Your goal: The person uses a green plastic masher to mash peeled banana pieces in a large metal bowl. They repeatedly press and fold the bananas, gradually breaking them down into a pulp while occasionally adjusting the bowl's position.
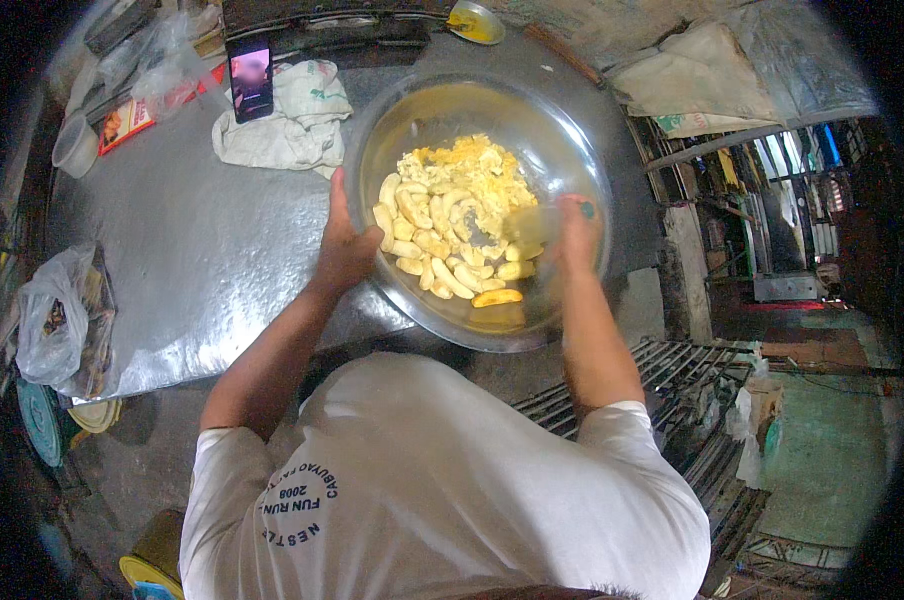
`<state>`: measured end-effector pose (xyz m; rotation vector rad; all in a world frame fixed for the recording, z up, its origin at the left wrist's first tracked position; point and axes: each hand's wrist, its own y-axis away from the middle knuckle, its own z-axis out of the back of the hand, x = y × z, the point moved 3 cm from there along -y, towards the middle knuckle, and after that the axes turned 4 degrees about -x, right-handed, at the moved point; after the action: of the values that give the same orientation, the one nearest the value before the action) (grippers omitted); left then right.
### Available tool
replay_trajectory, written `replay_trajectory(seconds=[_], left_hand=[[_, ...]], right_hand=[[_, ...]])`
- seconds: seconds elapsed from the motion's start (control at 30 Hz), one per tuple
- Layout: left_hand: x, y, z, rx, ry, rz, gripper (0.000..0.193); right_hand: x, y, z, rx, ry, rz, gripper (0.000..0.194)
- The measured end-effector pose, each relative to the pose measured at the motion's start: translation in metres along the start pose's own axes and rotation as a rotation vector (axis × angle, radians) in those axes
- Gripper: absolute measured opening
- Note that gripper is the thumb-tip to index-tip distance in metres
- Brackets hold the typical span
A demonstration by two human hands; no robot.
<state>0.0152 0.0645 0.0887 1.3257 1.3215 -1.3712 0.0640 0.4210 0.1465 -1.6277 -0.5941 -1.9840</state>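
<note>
A wide stainless-steel basin sits in front of me on the metal-topped table. Peeled bananas fill its near left part, many whole and some broken. Beyond them lies a heap of mashed banana. My left hand holds the basin's left rim, thumb on the inner side and a finger stretched along the outside. Over the right part of the basin, my right hand grips a motion-blurred mashing tool, its lower end at the bananas. The tool's exact kind cannot be made out.
A phone leans on a white cloth sack behind the basin's left. A plastic tub and a red packet lie farther left. A filled plastic bag rests at the table's left edge. A slatted metal rack stands right.
</note>
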Motion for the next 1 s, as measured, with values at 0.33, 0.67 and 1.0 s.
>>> replay_trajectory(seconds=[0.33, 0.67, 1.0], left_hand=[[-0.023, 0.003, -0.008, 0.007, -0.064, 0.092, 0.096], [-0.017, -0.001, -0.011, 0.006, -0.049, 0.023, 0.097], [-0.014, 0.006, -0.013, 0.01, -0.079, -0.016, 0.097]], right_hand=[[-0.085, 0.013, 0.019, -0.111, 0.159, 0.2, 0.006], [-0.061, -0.064, 0.04, -0.089, -0.186, -0.067, 0.011], [-0.063, -0.042, 0.04, -0.188, 0.233, 0.278, 0.004]])
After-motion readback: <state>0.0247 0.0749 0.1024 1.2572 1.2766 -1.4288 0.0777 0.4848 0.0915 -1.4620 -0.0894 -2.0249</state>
